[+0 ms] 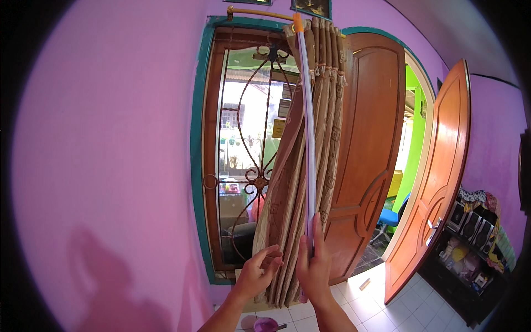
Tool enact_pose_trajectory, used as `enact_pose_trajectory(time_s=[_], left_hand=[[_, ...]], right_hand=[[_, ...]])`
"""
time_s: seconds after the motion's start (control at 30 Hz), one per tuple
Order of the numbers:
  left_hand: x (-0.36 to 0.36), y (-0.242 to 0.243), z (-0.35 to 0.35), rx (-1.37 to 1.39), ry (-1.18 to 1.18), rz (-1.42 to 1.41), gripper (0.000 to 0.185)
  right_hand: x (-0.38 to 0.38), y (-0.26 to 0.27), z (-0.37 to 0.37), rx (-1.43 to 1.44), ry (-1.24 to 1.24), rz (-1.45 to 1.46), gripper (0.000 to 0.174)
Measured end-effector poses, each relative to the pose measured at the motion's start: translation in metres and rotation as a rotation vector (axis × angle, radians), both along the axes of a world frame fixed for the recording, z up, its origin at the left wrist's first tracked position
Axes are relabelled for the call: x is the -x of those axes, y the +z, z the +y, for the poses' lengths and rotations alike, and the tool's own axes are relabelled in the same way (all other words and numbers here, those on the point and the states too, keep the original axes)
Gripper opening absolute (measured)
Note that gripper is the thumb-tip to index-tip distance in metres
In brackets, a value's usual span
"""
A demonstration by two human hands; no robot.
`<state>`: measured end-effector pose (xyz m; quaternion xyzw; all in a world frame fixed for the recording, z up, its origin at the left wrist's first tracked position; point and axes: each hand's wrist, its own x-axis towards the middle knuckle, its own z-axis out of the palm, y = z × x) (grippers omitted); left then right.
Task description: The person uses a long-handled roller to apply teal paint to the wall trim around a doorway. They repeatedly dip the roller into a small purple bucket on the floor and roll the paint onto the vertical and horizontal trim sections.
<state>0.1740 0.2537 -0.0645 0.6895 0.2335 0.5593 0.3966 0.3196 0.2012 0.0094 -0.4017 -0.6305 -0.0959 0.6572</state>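
Observation:
My right hand [314, 269] holds a long striped white-and-purple pole [309, 145] near its lower end, thumb on one side and fingers on the other. The pole stands nearly upright, and its orange end [298, 23] overlaps the curtain rod [265, 13] in view; whether they touch I cannot tell. Behind the pole hangs a gathered brown patterned curtain [286, 199]. To the left of the pole, my left hand [261, 269] is raised before the curtain with nothing in it, fingers bent and apart.
A window with a twisted iron grille [260, 182] is left of the curtain, beside a pink-purple wall [116, 145]. A small pot of purple stuff [265, 324] stands on the tiled floor [303, 313]. To the right are a wooden door leaf [369, 137], an open door [439, 166] and a dark cabinet [452, 286].

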Motion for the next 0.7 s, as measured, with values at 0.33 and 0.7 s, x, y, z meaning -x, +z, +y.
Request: enact_pose_trajectory(time_s=[0.33, 0.7], left_hand=[[0.005, -0.005, 0.002, 0.029, 0.001, -0.004, 0.043], [0.006, -0.03, 0.011, 0.084, 0.03, -0.002, 0.043]], right_hand=[[0.0, 0.05, 0.041, -0.028, -0.033, 0.002, 0.054], [0.006, -0.034, 0.012, 0.088, -0.025, 0.067, 0.054]])
